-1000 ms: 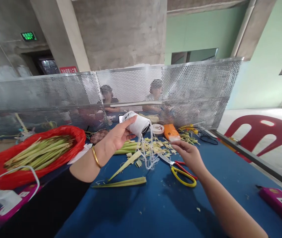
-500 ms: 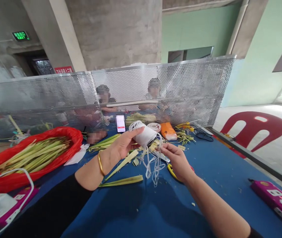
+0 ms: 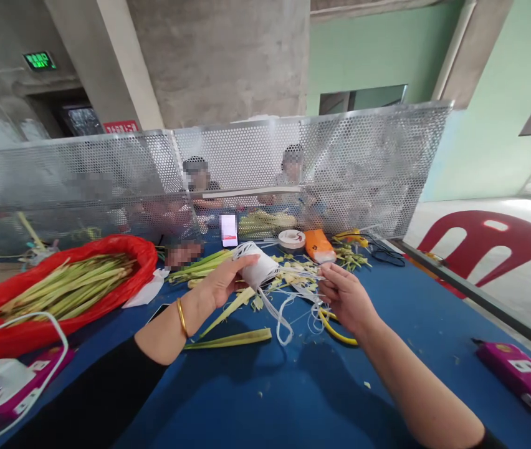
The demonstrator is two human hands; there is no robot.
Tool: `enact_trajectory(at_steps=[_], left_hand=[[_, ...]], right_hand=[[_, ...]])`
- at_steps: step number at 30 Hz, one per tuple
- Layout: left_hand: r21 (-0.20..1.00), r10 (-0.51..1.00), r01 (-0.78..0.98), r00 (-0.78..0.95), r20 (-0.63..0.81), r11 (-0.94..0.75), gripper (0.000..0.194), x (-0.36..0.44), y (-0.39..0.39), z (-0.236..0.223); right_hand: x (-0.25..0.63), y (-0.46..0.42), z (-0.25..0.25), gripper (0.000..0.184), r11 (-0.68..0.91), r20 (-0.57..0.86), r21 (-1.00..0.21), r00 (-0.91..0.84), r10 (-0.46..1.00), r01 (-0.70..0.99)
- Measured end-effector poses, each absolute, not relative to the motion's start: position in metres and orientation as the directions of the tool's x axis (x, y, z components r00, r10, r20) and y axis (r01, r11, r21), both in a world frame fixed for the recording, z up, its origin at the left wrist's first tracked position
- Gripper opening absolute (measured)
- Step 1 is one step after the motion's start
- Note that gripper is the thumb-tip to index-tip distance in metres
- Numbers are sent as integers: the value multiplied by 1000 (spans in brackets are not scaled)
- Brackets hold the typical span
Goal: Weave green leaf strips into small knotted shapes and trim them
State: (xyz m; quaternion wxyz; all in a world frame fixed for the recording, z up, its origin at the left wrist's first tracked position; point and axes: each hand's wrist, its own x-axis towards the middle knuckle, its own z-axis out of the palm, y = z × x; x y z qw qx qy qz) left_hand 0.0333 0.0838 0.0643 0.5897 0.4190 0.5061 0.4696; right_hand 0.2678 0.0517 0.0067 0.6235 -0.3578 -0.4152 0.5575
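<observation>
Your left hand (image 3: 225,277) grips a white, cylindrical spool of thin string (image 3: 258,269), thumb on top, holding it tilted above the table, and your right hand (image 3: 344,292), just right of the spool, has its fingers pinched narrow on the thin white strands (image 3: 300,272) stretched from it. The step in hand looks to be drawing string off the spool; the move seems to call for a steady left grip and an even pull, with the slack white loops (image 3: 285,335) below the spool kept from knotting. Those loops hang close to the yellow-handled metal scissors (image 3: 340,335), right of and below the spool, and could snag there. Pale green leaf scraps (image 3: 298,280) lie behind and beneath the spool, a long green leaf strip (image 3: 237,338) nearer you than it, and beyond it to the right sit a round white tape roll (image 3: 291,240) and a soft orange packet (image 3: 318,245).
</observation>
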Motion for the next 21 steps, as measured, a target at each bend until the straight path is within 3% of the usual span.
enact_trajectory(at_steps=[6, 14, 16, 18, 21], left_hand=[[959, 961, -106, 116, -252, 264, 39, 28, 87, 57], [942, 943, -77, 85, -321, 328, 43, 18, 90, 45], [937, 941, -93, 90, -328, 335, 43, 17, 91, 43], [935, 939, -102, 92, -331, 340, 43, 19, 92, 41], [941, 941, -81, 105, -321, 329, 46, 26, 89, 36]], right_hand=[[271, 58, 0, 27, 201, 165, -954, 172, 971, -223], [276, 62, -9, 24, 253, 216, -965, 332, 918, -72], [274, 60, -9, 20, 314, 314, -947, 369, 875, 59], [267, 54, -7, 15, 444, 512, -855, 297, 806, 270], [250, 40, -6, 13, 661, 763, -549, -16, 646, 512]])
